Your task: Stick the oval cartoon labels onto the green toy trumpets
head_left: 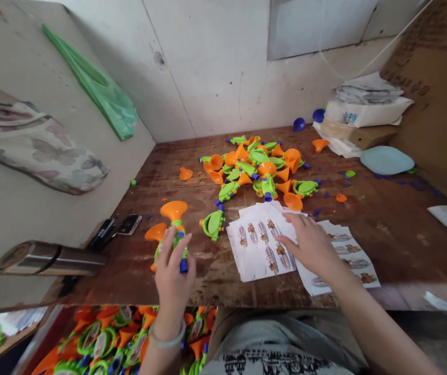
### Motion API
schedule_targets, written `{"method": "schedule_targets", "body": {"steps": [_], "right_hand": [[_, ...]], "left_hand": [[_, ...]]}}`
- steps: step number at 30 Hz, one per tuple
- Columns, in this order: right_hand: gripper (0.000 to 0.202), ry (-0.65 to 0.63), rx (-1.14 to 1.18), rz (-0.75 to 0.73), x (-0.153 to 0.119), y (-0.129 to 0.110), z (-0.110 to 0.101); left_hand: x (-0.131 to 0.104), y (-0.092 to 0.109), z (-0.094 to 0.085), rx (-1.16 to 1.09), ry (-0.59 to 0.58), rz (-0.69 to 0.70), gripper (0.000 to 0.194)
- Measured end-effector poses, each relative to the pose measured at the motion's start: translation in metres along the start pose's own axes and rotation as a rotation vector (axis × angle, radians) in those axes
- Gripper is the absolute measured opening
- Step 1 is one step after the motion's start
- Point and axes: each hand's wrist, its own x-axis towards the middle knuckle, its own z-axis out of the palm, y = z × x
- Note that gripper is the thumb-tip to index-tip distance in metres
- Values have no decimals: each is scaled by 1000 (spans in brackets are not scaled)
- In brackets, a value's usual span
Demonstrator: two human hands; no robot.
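My left hand [174, 268] is at the left front of the table, fingers spread over green toy horns with orange bells. One orange bell [174, 210] and a second orange bell [156, 232] stick out beyond the fingers, and a blue end piece [183, 266] shows between finger and thumb. The hand hides most of the green bodies. My right hand [312, 244] rests with fingers apart over the white sticker sheets [252, 260], which carry small printed bear labels. Another sticker sheet [364, 255] lies partly under that wrist. Between the hands lies a single green toy [213, 225].
Behind the sheets is a heap of green and orange toys [260, 156]. A steel flask [51, 258] lies at left. Papers [372, 99] and a pale blue lid [387, 160] sit at right beside a large cardboard box [438, 104]. Below the table edge, more toys [129, 338] fill a container.
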Motion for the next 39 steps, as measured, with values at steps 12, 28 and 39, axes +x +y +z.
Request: {"method": "schedule_targets", "body": {"steps": [12,28,39], "right_hand": [[45,-99,502,174,-11,-10,17],[42,448,405,-87,-42,-47,4],[4,455,496,-321,-28,-58,-5]], "left_hand": [[-28,8,21,-124,-256,-102,34],[0,137,54,-1552,-121,-1130,76],[-9,137,52,-1550,-149,-1077,65]]}}
